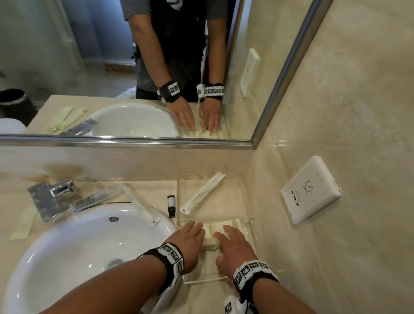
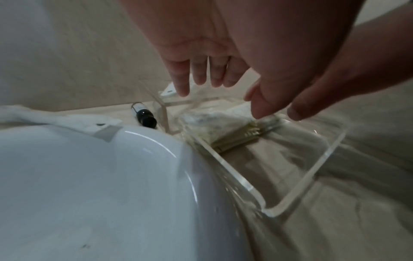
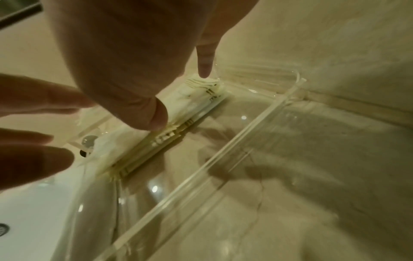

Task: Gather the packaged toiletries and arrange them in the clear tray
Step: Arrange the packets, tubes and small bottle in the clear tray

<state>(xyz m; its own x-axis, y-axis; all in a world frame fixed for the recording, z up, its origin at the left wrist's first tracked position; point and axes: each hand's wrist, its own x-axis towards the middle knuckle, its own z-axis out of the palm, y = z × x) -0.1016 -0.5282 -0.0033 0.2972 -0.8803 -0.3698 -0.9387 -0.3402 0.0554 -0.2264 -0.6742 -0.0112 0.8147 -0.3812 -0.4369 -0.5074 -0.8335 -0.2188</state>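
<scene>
The clear tray [image 1: 202,281] stands on the counter right of the sink, against the wall. A stack of flat pale yellow packets [image 1: 221,228] lies across its middle. Both hands hover over that stack with straight fingers: my left hand [image 1: 192,230] at its left end, my right hand [image 1: 231,239] at its right end. In the right wrist view my right hand [image 3: 181,93] touches the packets [image 3: 196,98] with thumb and a fingertip. In the left wrist view my left hand [image 2: 212,79] hangs just above the packets [image 2: 208,127]. A long white packet [image 1: 203,192] lies diagonally in the tray's far half.
A small dark bottle [image 1: 171,206] lies just left of the tray. Long packets [image 1: 141,206] lie on the counter between the white sink [image 1: 88,246] and the chrome faucet [image 1: 52,196]. A yellowish packet [image 1: 22,226] is far left. A wall socket [image 1: 311,188] is on the right.
</scene>
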